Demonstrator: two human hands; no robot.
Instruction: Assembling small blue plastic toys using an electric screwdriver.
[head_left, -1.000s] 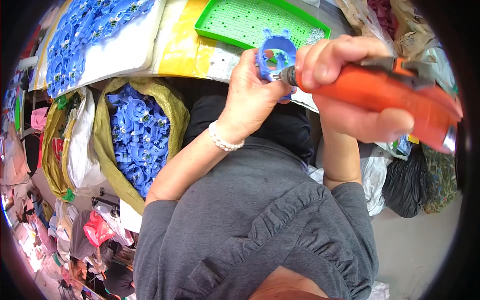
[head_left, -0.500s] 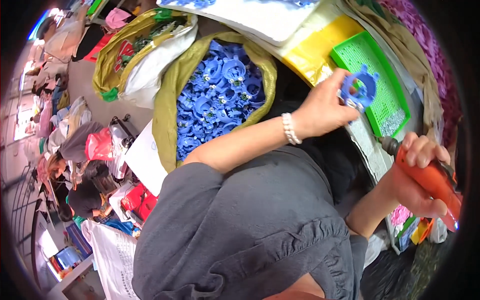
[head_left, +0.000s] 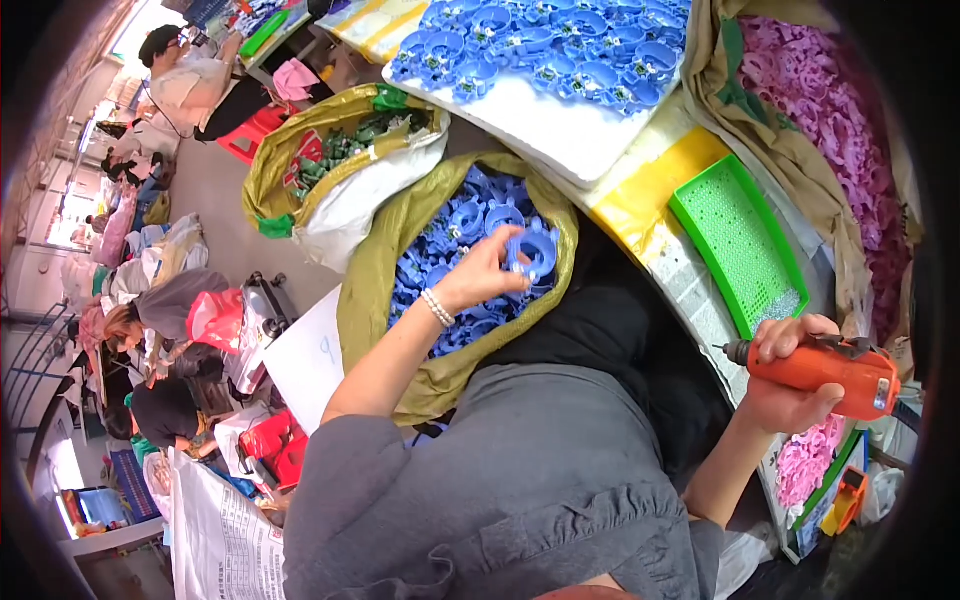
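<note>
A blue plastic ring-shaped part (head_left: 538,254) with small lugs is at the fingertips of my left hand (head_left: 478,277), which pinches its near edge. That hand is over an olive woven sack (head_left: 362,330) filled with similar blue parts (head_left: 465,222). On the right, my right hand (head_left: 785,395) is wrapped round an orange electric screwdriver (head_left: 835,378), its dark tip pointing left. Just beyond the tip lies a green perforated tray (head_left: 742,240) with small silvery pieces gathered at its near end.
Rows of blue parts (head_left: 540,45) lie on a white board (head_left: 500,120) at the back of the bench. Pink pieces (head_left: 810,110) fill a tan sack at far right. Another sack with dark green pieces (head_left: 365,140) stands left. People (head_left: 185,80) are at the far left.
My left hand has moved left with the blue part, from beside the green tray to over the sack. The screwdriver has swung more level. The view has shifted, showing more of the board.
</note>
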